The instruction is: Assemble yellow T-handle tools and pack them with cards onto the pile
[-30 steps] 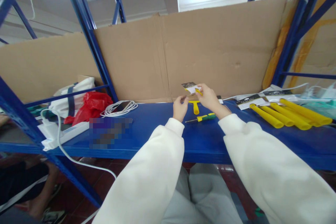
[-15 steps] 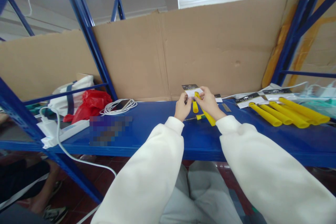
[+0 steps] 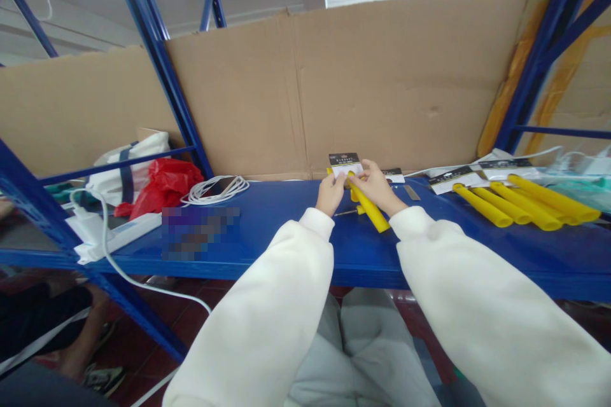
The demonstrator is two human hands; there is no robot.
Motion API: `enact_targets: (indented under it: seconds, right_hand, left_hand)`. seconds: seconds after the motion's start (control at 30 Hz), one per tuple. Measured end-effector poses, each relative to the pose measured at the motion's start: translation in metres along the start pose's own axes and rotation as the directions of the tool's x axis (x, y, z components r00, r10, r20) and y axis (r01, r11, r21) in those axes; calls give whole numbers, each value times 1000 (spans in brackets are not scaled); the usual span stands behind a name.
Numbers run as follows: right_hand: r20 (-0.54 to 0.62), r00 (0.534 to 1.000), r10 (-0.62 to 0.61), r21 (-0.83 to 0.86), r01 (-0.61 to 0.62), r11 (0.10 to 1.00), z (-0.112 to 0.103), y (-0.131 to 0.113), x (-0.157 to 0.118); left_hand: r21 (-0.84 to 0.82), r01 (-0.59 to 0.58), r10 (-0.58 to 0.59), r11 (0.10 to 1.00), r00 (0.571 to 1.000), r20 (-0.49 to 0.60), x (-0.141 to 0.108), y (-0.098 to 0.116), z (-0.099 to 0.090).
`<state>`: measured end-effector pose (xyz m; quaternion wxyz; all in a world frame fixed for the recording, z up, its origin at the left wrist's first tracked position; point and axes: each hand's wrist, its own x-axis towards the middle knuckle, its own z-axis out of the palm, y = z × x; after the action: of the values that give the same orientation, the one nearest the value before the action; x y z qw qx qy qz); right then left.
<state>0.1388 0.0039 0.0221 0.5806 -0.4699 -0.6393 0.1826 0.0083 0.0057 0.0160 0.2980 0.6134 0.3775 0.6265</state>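
Observation:
My left hand (image 3: 331,193) is closed on the lower left of a black-and-white header card (image 3: 345,163). A yellow tube (image 3: 370,205) slants down and to the right from the card, and my right hand (image 3: 375,186) has its fingers closed around the tube's upper part at the card. Beneath my hands lies a small tool (image 3: 351,211) with a thin metal shaft and a yellow handle, partly hidden. Another card (image 3: 394,175) and a flat metal strip (image 3: 411,193) lie just right of my right hand.
Several yellow tubes (image 3: 525,206) with header cards (image 3: 456,179) lie on the blue shelf (image 3: 277,229) at right. At left are a coiled white cable (image 3: 214,191), a red bag (image 3: 167,186) and a power strip (image 3: 126,235). Cardboard (image 3: 363,89) stands behind; a person's leg (image 3: 81,331) shows at lower left.
The card now faces me more squarely, and the yellow tube lies further left across my fingers. Both hands have stayed closed at nearly the same place. The view has shifted slightly.

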Motion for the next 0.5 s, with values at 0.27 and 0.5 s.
enact_targets:
  seconds: [0.27,0.5]
  right_hand:
    - [250,926,284,335,-358,871,-12,-2,3]
    - [253,924,288,396,-370,840,-13,-4,3]
  left_hand:
    - [-299,153,-214,942,959,-186,5,3,0]
    - [-514,283,-459,810,851,-254,14,6,-13]
